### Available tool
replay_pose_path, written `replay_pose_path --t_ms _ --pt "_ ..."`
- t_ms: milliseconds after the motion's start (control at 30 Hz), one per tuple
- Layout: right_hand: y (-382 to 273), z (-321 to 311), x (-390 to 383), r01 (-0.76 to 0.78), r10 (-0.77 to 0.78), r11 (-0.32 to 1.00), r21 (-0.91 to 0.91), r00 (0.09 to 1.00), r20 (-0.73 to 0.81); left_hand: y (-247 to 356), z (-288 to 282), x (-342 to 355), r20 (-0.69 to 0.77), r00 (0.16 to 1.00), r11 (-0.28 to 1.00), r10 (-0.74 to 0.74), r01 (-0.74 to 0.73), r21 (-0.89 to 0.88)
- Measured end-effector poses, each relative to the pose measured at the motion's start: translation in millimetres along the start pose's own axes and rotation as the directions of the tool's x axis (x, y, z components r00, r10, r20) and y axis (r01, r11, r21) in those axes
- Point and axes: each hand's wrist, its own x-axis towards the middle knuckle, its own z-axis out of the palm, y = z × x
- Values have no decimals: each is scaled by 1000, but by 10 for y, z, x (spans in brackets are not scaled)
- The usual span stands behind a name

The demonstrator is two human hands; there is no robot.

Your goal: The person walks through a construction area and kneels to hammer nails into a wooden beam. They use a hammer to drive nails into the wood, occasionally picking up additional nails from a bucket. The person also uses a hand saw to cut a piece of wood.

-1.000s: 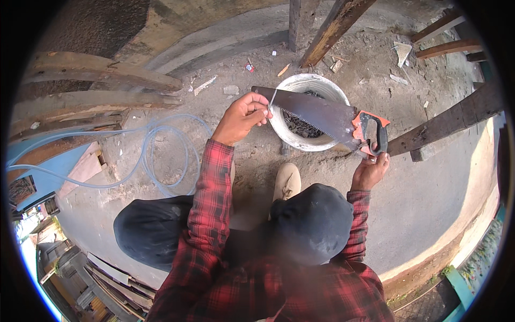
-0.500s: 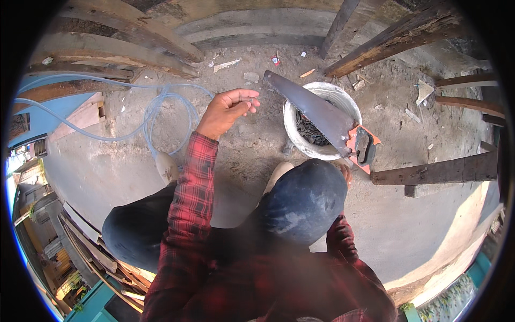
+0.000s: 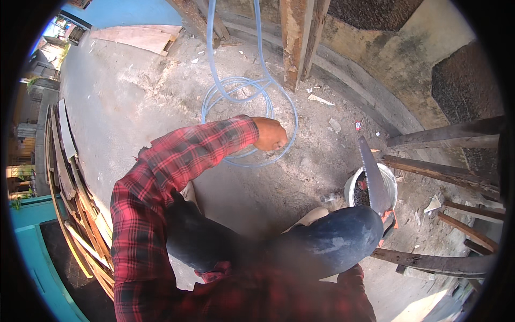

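The hose (image 3: 258, 35) should be light and bendy, likely springy enough to push back out of a tight coil, and smooth enough to slip a little if held loosely; the best hold is probably around several loops at once, on the side nearest the person. It looks pale blue and see-through, with bright streaks along it, and it lies in uneven overlapping rings on the dusty floor (image 3: 236, 188), two lengths running up out of the coil toward the far edge of the view. The left hand (image 3: 271, 134) hangs over the right side of the loops with its fingers curled in; whether it grips anything, or touches the hose, is hidden by the back of the hand. The right hand is out of sight behind the right knee (image 3: 348, 231), so its state is impossible to judge. Near that knee, a saw (image 3: 374, 177) with a dark toothed blade and an orange handle rests across a whitish bucket (image 3: 349, 190) holding dark bits. Farther out, a wooden post (image 3: 295, 43) stands beyond the hose, beams (image 3: 445, 260) lie to the right, and a stack of planks (image 3: 88, 231) runs along the left.
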Motion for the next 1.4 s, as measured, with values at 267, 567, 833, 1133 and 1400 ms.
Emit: replay_pose_path --t_ms 267,567,833,1133,1400 --pt "-1189 -1206 -790 104 -129 984 142 974 186 -2210 1138 -1936 -297 930 940 -216 116 -320" --pt "-2638 -2436 -2087 193 -173 881 432 981 -88 -2986 1799 -3847 -95 906 808 -412 315 -498" --pt "-3919 -2106 -3480 -234 282 94 968 938 199 -3801 518 -3774 -104 943 807 -316 209 -552" --pt "-6326 -1556 -2884 -530 270 -56 846 808 524 -4288 -634 -2469 -64 992 877 -110 67 -476" --pt "-7996 -1661 -2382 -704 -147 -215 677 708 690 -5045 -898 -2278 53 994 976 -100 108 -188"
